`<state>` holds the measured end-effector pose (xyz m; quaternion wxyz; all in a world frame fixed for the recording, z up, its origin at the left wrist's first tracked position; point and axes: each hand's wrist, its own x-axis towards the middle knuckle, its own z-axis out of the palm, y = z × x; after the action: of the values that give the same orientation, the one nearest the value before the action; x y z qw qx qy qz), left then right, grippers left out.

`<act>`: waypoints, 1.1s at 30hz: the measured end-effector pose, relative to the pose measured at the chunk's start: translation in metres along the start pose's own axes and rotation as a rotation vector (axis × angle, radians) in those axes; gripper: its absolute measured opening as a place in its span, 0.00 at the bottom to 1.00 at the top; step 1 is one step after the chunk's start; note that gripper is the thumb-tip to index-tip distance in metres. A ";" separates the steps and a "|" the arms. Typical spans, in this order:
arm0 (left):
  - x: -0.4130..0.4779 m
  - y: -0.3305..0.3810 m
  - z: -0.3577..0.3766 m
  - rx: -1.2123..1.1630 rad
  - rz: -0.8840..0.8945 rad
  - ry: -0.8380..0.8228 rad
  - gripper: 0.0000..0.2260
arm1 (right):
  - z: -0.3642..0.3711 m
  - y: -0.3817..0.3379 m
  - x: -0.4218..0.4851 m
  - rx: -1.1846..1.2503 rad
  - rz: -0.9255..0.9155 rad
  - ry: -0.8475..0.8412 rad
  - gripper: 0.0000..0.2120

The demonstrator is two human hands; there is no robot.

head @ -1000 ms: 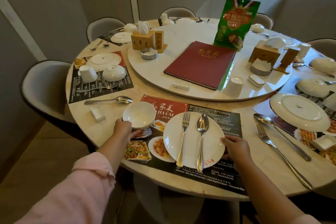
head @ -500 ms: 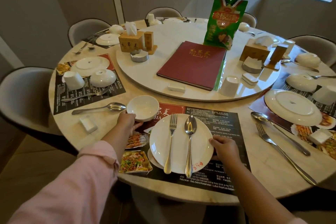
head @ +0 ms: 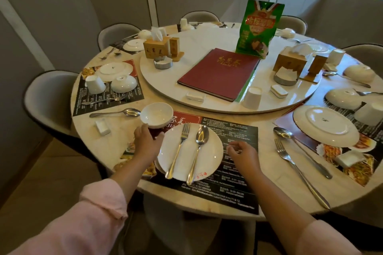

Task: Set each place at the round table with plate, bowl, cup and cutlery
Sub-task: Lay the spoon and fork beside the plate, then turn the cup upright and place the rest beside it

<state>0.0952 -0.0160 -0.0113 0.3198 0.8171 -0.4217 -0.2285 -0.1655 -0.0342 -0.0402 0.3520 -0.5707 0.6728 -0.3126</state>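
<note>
Where the plate lies: the plate (head: 211,151) sits on the black placemat (head: 238,136) at the near edge of the round table (head: 116,141), seen from the head camera.
Fork and spoon: the fork (head: 180,147) and spoon (head: 198,151) lie side by side on the plate with their handles toward the person. The fork is on the left.
Bowl: the bowl (head: 156,115) stands upright at the far left corner of the placemat, just beyond the plate.
Left hand: the left hand (head: 146,141) reaches the near base of the bowl and its thumb is spread toward the plate. Whether the fingers actually hold the bowl cannot be told.
Right hand: the right hand (head: 241,151) hovers over the placemat just right of the plate. Its fingers are loosely curled and hold nothing.
Cup: a white cup (head: 252,97) stands upside down on the turntable (head: 196,47), beyond the placemat.
Turntable load: a red menu book (head: 219,72) lies flat there, and a green packet (head: 259,29) stands behind it.
Left neighbour: a second spoon (head: 116,113) lies on the bare table, near the bowl.
Right neighbour: an upturned plate (head: 325,126) rests on another mat.
</note>
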 end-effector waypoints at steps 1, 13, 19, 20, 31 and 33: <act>-0.017 0.005 0.005 0.017 0.029 -0.016 0.28 | -0.006 0.000 0.000 -0.023 -0.040 -0.031 0.14; -0.114 0.064 0.031 0.287 0.371 -0.356 0.28 | -0.061 -0.002 0.003 -0.245 -0.265 -0.240 0.16; -0.087 0.083 0.030 0.328 0.459 -0.385 0.25 | -0.085 -0.021 0.048 -0.231 -0.279 -0.114 0.18; -0.081 0.086 0.032 0.315 0.467 -0.375 0.24 | -0.088 -0.025 0.063 -0.248 -0.286 -0.087 0.19; 0.056 0.141 0.076 0.426 0.340 -0.294 0.26 | -0.093 -0.064 0.221 -0.913 -0.291 -0.216 0.43; 0.078 0.146 0.084 0.513 0.349 -0.285 0.27 | -0.089 -0.064 0.235 -0.979 -0.280 -0.298 0.44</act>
<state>0.0039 -0.1727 0.0266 0.0761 0.7463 -0.6394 -0.1685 -0.2279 -0.2745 0.0348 0.0912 -0.7910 0.5999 0.0784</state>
